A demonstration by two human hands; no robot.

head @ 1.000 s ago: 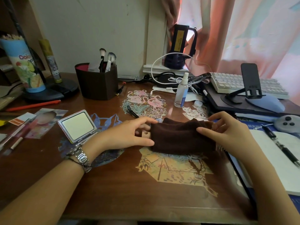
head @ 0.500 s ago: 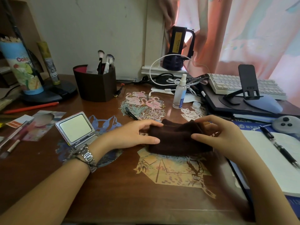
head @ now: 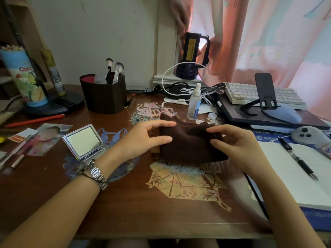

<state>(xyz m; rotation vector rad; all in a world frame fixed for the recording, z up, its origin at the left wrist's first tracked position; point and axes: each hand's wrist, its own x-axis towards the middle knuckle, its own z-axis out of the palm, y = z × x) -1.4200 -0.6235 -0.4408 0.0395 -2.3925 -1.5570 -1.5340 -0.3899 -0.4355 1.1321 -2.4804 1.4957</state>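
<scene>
A dark brown folded cloth (head: 189,142) lies in the middle of the wooden desk (head: 125,203), over paper-cut decorations. My left hand (head: 143,140) holds its left edge between thumb and fingers, a metal watch on the wrist. My right hand (head: 234,145) pinches the cloth's right end, thumb below and fingers on top. The cloth's top edge is slightly raised and rumpled between the hands.
A small open mirror (head: 83,141) stands left of my left hand. Behind are a brown brush holder (head: 103,95), a spray bottle (head: 194,102), cables, a keyboard (head: 258,95) and phone stand (head: 264,92). An open notebook with a pen (head: 297,158) lies right.
The hands have shifted on the cloth, bunching its top edge and lifting the far corner up. The view has tilted slightly.
</scene>
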